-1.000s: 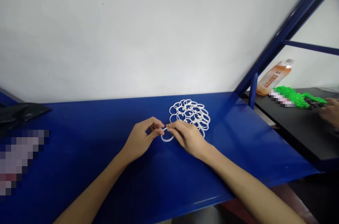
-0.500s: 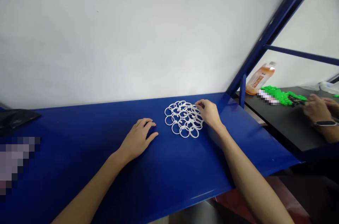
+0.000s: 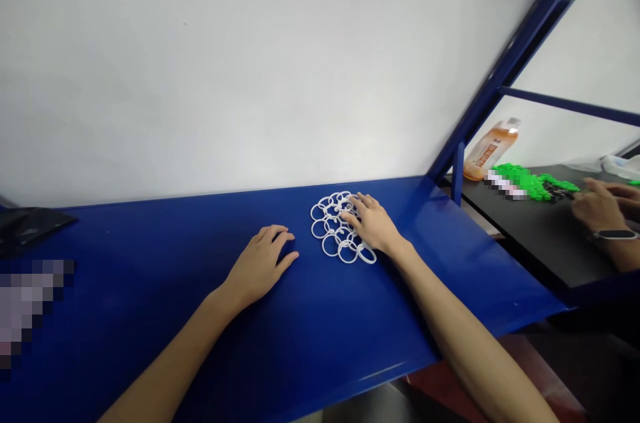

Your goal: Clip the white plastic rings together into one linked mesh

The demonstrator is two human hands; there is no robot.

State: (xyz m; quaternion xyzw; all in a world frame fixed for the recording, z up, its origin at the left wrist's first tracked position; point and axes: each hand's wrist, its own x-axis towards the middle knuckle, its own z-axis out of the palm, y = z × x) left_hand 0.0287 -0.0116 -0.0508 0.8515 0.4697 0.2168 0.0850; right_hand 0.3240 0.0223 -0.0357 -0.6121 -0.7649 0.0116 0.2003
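A cluster of several thin white rings point(image 3: 331, 232), overlapping or joined, lies flat on the blue table point(image 3: 320, 323). Over its right side rests my right hand point(image 3: 374, 224), palm down, fingers spread across the rings and covering part of them. Nothing is visibly gripped there. To the left of the rings, my left hand point(image 3: 257, 266) lies on the table with thumb and fingers apart; it holds nothing and touches only the tabletop.
On the left sit a black bag point(image 3: 35, 226) and a pixelated item point(image 3: 30, 303). Beyond the blue frame point(image 3: 457, 170), a black table point(image 3: 540, 236) bears an orange drink bottle point(image 3: 493, 148) and green pieces point(image 3: 525, 181). A co-worker's hands point(image 3: 600, 206) are there.
My right hand has moved left from the cluster's right edge onto the rings, and its fingers have spread from a pinch. My left hand stays put.
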